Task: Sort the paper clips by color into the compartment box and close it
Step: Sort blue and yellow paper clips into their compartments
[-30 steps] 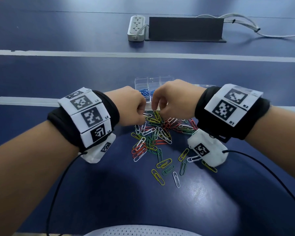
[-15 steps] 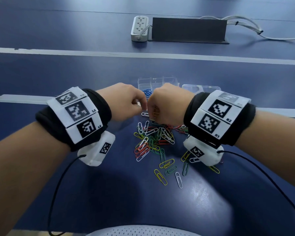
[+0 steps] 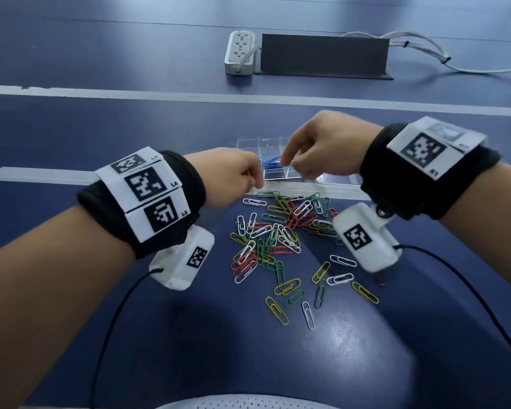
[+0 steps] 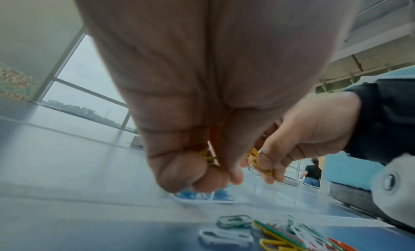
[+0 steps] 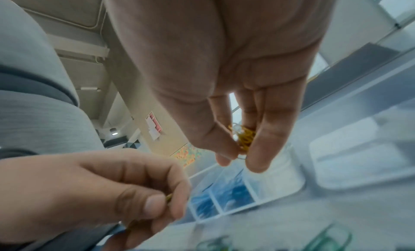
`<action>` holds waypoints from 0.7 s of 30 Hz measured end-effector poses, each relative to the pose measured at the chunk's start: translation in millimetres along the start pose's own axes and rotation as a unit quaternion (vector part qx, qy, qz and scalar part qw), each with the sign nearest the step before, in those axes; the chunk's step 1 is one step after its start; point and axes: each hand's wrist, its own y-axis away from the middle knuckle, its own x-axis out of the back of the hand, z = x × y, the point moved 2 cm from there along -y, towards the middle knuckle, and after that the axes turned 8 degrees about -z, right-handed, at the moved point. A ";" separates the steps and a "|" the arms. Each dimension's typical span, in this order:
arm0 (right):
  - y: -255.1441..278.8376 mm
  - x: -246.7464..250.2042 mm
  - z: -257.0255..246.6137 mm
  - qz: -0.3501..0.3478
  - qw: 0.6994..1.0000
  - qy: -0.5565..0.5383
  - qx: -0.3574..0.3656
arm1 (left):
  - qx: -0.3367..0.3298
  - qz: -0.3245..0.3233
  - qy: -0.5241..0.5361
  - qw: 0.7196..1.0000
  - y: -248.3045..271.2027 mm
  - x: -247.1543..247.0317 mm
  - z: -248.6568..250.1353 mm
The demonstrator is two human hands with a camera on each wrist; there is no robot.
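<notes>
A clear compartment box (image 3: 250,141) lies open behind a heap of mixed paper clips (image 3: 281,231); blue clips (image 3: 272,163) fill one of its cells. My right hand (image 3: 292,168) hovers over the box and pinches a bunch of yellow clips (image 5: 243,138) between thumb and fingers. My left hand (image 3: 252,180) sits at the box's near left corner, its fingers curled round yellow clips (image 4: 207,157). The box's clear lid (image 3: 337,180) lies flat to the right, partly hidden by my right wrist.
A white power strip (image 3: 239,53) and a dark upright panel (image 3: 322,56) stand at the back, with grey cables (image 3: 419,51) running right. White stripes (image 3: 160,94) cross the blue table. Loose clips (image 3: 307,314) lie scattered toward me.
Both hands rose off the clip heap and moved apart. The right hand went forward over the box with its yellow clips; the left stayed by the box's near left corner.
</notes>
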 end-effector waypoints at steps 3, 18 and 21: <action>-5.7 11.0 3.1 0.039 0.999 0.029 -0.019 | -0.013 0.031 -0.020 0.999 -8.3 5.2 11.6; -14.5 17.1 2.8 0.062 0.991 -0.113 -0.040 | -0.044 0.131 0.058 0.989 -49.2 20.1 45.1; -12.1 15.8 4.3 0.061 0.981 -0.177 -0.051 | -0.058 0.130 0.083 0.986 -52.2 18.5 49.1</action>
